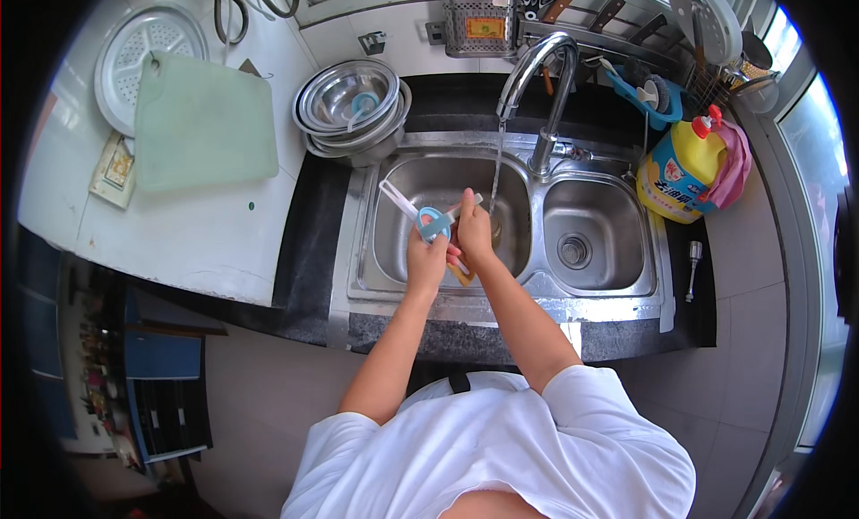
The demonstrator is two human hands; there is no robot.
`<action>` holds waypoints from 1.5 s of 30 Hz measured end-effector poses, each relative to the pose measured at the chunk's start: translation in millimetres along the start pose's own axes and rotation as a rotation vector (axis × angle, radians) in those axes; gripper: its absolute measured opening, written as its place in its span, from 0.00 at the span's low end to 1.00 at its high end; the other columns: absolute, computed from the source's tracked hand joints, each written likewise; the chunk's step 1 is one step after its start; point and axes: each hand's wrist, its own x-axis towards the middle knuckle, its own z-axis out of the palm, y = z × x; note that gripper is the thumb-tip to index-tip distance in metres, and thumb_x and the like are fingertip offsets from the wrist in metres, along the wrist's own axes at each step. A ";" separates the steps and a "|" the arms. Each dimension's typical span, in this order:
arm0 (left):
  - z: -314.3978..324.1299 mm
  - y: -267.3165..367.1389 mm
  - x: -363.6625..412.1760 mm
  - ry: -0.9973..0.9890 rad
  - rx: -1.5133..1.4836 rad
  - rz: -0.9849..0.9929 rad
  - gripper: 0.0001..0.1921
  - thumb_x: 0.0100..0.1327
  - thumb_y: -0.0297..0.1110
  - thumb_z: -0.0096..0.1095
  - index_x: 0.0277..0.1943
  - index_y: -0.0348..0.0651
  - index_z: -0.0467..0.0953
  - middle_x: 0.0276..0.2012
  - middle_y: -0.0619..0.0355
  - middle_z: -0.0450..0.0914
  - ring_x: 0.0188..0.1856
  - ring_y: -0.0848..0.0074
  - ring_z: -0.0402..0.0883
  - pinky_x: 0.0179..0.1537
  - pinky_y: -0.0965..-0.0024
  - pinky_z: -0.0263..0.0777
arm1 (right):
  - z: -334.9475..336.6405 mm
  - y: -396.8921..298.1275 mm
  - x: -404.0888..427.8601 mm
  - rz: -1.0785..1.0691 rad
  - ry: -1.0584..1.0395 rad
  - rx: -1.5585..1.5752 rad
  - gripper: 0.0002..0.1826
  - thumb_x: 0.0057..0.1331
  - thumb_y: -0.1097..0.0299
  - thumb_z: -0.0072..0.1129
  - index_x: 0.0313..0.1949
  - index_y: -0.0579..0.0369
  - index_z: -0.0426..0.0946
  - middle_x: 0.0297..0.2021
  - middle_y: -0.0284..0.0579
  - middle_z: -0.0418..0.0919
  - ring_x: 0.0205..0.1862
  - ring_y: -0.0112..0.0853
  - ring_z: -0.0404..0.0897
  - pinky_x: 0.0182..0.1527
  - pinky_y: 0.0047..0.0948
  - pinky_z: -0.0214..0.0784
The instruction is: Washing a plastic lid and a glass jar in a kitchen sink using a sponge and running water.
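Over the left basin of a steel double sink (pixel 402 267), my left hand (pixel 427 256) grips a light-blue and white plastic utensil (pixel 435 225), whose exact kind I cannot tell. White and pale strips stick out from its blue ring on both sides. Close beside it, my right hand (pixel 475 232) has its thumb up and fingers curled against the pale strip. A yellowish-brown piece (pixel 462 275), perhaps a sponge or cloth, shows below the hands, partly hidden by them. Water (pixel 497 166) runs from the chrome faucet (pixel 565 46) just past my right hand into the basin.
Stacked steel bowls (pixel 315 96) stand behind the sink's left corner. A green cutting board (pixel 208 126) leans at the left. At the right are a yellow detergent bottle (pixel 671 177) with a pink cloth (pixel 735 163), a blue caddy (pixel 661 116) and a small metal-headed tool (pixel 694 271). Knives (pixel 606 13) hang behind.
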 end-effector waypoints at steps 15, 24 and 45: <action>-15.0 -5.5 7.8 -0.083 -0.072 0.005 0.22 0.54 0.24 0.52 0.52 0.35 0.56 0.34 0.52 0.72 0.23 0.80 0.73 0.19 0.80 0.66 | -2.7 1.3 1.9 0.097 -0.200 0.134 0.12 0.63 0.62 0.52 0.34 0.59 0.68 0.22 0.36 0.70 0.19 0.21 0.68 0.20 0.20 0.60; -6.5 -8.9 3.7 -0.095 -0.012 0.064 0.23 0.54 0.22 0.52 0.53 0.37 0.55 0.34 0.54 0.71 0.24 0.79 0.72 0.22 0.80 0.65 | 3.9 10.4 4.1 -0.091 -0.173 0.248 0.14 0.65 0.57 0.47 0.37 0.57 0.67 0.21 0.37 0.71 0.21 0.21 0.71 0.23 0.19 0.63; -30.0 -18.4 14.2 -0.156 0.068 0.176 0.25 0.48 0.19 0.50 0.53 0.36 0.59 0.40 0.53 0.64 0.25 0.78 0.72 0.20 0.79 0.69 | -21.1 -21.8 4.2 -0.336 -0.334 -0.057 0.09 0.59 0.72 0.54 0.37 0.61 0.68 0.24 0.39 0.73 0.22 0.20 0.72 0.21 0.19 0.65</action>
